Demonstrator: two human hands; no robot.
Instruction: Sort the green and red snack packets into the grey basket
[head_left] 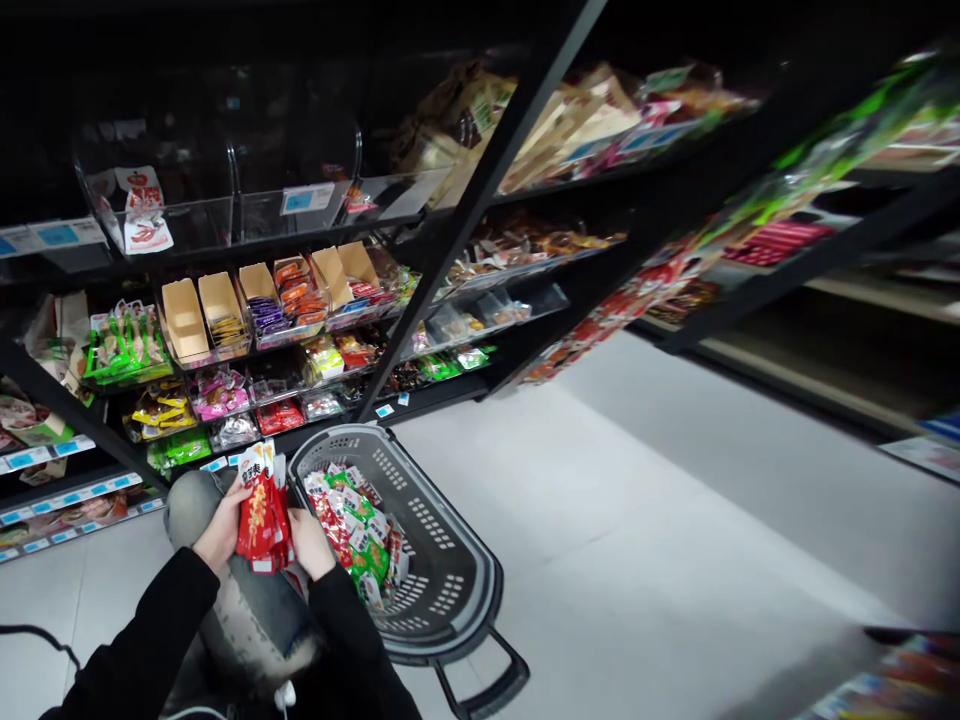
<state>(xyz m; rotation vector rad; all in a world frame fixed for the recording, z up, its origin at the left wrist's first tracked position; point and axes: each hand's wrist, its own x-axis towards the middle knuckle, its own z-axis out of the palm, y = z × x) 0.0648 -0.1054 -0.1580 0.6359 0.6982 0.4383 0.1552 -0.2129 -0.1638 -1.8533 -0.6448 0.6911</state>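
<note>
A small stack of red-and-white snack packets [260,515] is held upright above my knees. My left hand [222,527] grips the stack along its left edge, thumb over the front. On the other side my right hand [311,543] closes on the right edge, its fingers partly hidden behind the packets. Just right of my right hand stands a grey shopping basket [457,560] on the floor, its handle [491,690] folded out toward me. Inside the basket lies a loose heap of green, red and white snack packets [367,520].
Black shelving in front carries clear bins of packaged snacks, among them cardboard boxes [185,318], green packets [127,340] and red packets [280,415]. A slanted black post [450,250] divides the shelves. Pale floor [600,520] extends right toward another shelf [810,370].
</note>
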